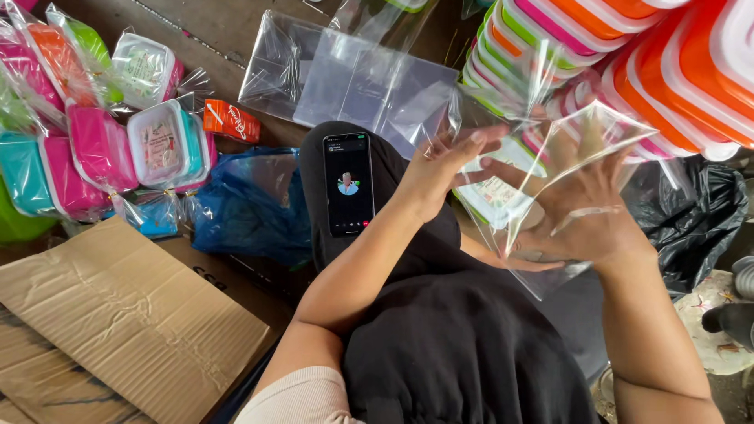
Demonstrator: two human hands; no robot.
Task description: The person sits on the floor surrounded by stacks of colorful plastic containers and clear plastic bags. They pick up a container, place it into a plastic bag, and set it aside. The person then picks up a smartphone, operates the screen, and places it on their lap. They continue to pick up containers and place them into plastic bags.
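The right hand (585,216) sits inside the clear plastic bag (550,180), fingers (550,169) splayed against its film; the left hand (440,169), fingers loose, touches the bag's left edge, above a white-lidded food container (491,192) on the lap

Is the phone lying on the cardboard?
No, the phone lies on the person's black-clad knee, apart from the cardboard at lower left.

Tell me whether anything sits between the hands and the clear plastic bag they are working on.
Nothing visible does. The left hand and right hand already touch the clear plastic bag, fingers spread against it. The phone lies apart on the knee.
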